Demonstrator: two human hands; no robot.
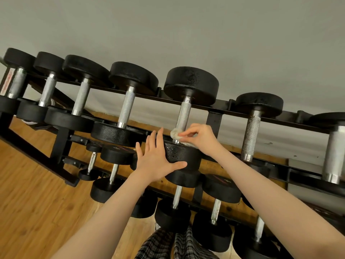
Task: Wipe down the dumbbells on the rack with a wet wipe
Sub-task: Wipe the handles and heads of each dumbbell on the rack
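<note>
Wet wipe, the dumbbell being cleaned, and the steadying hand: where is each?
wet wipe (175,133): head view, crumpled wad at the handle.
dumbbell (183,116): head view, knurled handle.
left hand (157,159): head view, back of hand.

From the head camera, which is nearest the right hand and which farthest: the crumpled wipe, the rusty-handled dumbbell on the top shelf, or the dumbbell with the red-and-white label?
1. Crumpled white wet wipe: pinched in the right hand.
2. Rusty-handled black dumbbell: top shelf, next one to the right.
3. Black dumbbell with red-and-white label: far left end of the rack.
</note>
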